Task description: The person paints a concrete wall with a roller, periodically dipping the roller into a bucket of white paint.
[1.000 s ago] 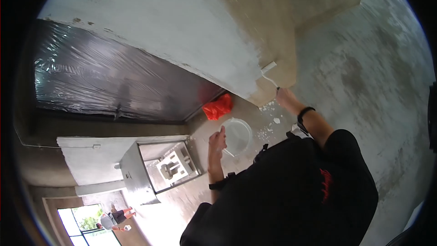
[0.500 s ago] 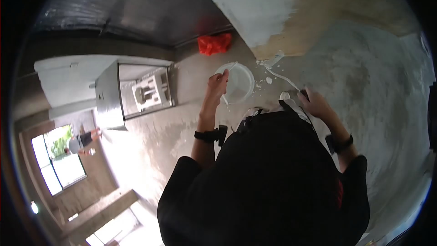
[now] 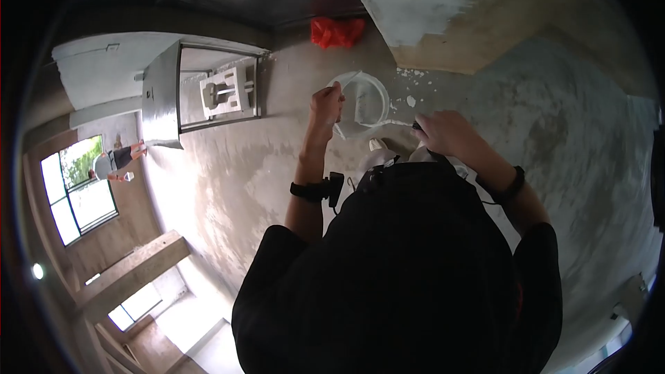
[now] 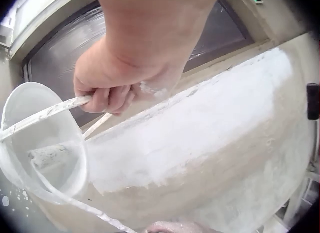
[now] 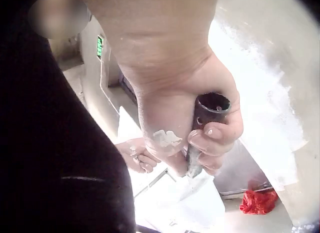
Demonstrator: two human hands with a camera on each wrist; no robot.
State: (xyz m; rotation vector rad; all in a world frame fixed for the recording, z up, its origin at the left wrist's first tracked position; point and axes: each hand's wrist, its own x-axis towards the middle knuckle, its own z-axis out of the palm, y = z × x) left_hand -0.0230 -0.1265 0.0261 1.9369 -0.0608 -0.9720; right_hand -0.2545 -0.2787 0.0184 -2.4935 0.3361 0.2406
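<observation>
My left hand (image 3: 325, 105) grips the bail handle (image 4: 50, 113) of a translucent white bucket (image 4: 30, 95), fingers curled round it. In the left wrist view the bucket tilts, its mouth facing the camera. A paint roller (image 4: 52, 155) coated in white has its head inside the bucket. Its white-smeared rod (image 4: 95, 211) runs out over the rim toward my right hand (image 3: 447, 131). That hand wraps round the roller's dark tubular grip (image 5: 212, 105), whose hollow end shows in the right wrist view. White paint marks both hands.
A partly whitened wall (image 3: 415, 0) stands ahead, with white splashes (image 3: 411, 101) on the floor below. A red plastic bag (image 3: 336, 31) lies beyond the bucket. At left are an open metal door (image 3: 163, 90) and a distant person (image 3: 114, 159).
The roller has come away from the wall and down into the bucket as my right hand moved in toward it. My left hand keeps the bucket handle. The head view has tilted downward.
</observation>
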